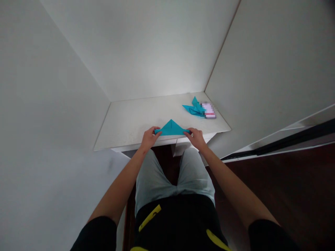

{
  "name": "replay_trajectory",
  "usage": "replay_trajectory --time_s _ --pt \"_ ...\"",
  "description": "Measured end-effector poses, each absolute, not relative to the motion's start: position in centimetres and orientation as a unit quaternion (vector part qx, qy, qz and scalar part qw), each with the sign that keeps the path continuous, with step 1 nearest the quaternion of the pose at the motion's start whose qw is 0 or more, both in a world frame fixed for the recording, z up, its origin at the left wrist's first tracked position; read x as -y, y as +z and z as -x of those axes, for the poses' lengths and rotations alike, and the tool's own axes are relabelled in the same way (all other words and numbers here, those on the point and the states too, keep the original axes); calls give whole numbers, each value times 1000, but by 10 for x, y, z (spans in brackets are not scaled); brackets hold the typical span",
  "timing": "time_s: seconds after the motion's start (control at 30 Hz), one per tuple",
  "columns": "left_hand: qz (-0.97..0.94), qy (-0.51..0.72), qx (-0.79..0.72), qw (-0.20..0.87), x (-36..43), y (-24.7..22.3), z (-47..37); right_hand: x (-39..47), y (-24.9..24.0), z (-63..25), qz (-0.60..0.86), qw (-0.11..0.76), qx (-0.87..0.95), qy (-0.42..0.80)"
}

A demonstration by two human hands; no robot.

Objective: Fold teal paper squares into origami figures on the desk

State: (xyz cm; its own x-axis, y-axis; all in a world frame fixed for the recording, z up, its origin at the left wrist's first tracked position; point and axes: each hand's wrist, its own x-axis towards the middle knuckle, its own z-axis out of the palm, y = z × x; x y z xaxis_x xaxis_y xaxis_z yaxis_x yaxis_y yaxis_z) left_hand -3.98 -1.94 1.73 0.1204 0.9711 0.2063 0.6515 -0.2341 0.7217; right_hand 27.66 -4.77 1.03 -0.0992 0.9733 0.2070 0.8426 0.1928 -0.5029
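Note:
A folded blue paper point(171, 129) spans the gap between my hands at the front edge of the white desk. Its middle rises to a point with a short crease down from the tip, and its lower edge is straight. My left hand point(150, 137) pinches the left end, thumb toward the middle. At the right end, the fingers and thumb of my right hand point(196, 137) are closed on the paper in the same way.
Folded blue paper pieces point(195, 108) lie at the desk's back right, against a blurred pink and white item point(209, 111). White walls bound the desk point(125, 120) at the back and both sides. My legs are below its front edge.

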Motion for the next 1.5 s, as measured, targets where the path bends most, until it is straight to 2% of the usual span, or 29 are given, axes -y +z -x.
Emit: replay_trajectory --time_s 0.2,0.3,0.4,0.53,0.8,0.97,1.1,1.2,1.27,1.37,1.5 --pt "-683 334 -602 244 7 3 35 22 12 -274 673 172 710 117" --pt "-678 362 -595 235 9 -5 33 27 14 -267 676 195 708 63" --pt "-679 375 -592 218 11 -10 33 35 15 -244 609 204 766 21" --pt "-717 362 -571 169 13 -12 35 42 6 -200 485 161 857 68" --pt "-827 321 -459 50 48 -21 38 45 -11 -179 482 169 854 100" --pt "-843 313 -430 82 41 -17 46 34 -10 -184 475 183 850 134" --pt "-850 270 -428 148 15 -4 47 21 -10 -187 460 196 849 170" --pt "-847 239 -448 155 5 4 45 10 -8 -197 446 216 845 202" --pt "-845 217 -466 149 6 6 45 0 -6 -212 477 248 819 197" --pt "-853 188 -465 145 10 5 44 -16 -3 -243 612 275 729 134" --pt "-859 176 -459 141 12 4 44 -33 -1 -274 700 202 675 115"
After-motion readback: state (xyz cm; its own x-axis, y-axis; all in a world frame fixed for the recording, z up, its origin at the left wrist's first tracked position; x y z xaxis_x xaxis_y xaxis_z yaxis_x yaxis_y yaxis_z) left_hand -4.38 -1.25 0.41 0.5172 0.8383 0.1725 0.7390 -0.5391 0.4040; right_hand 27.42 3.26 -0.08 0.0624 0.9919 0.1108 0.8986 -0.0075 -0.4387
